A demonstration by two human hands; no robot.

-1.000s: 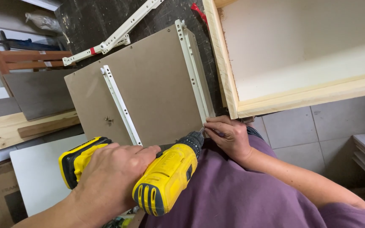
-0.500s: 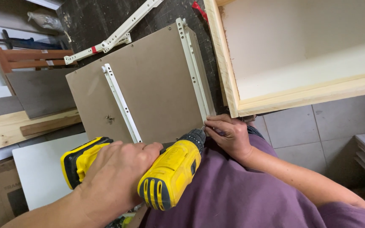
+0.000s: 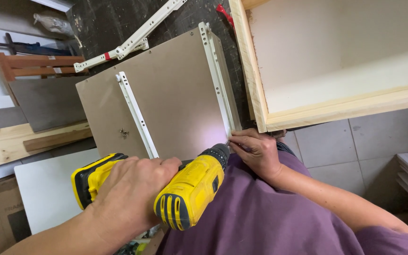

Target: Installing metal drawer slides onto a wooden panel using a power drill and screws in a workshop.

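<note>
Flanking brown panel (image 3: 175, 94): wooden box (image 3: 260, 113); loose rail (image 3: 133, 40)

Left hand (image 3: 128, 193) grips yellow drill (image 3: 185, 189); right hand (image 3: 256, 153) pinches at white rail (image 3: 219, 80) on brown panel (image 3: 175, 104).

Evenly bright, soft diffuse daylight, no hard shadows. Small pale glare patch on the flat brown hardboard panel (image 3: 166, 108) just ahead of the yellow-and-black cordless drill (image 3: 185, 189). Mild sheen on that drill's casing. Sharp focus mid-frame; slight wide-angle stretch and softness toward corners. Dim in the lower right corner.
</note>
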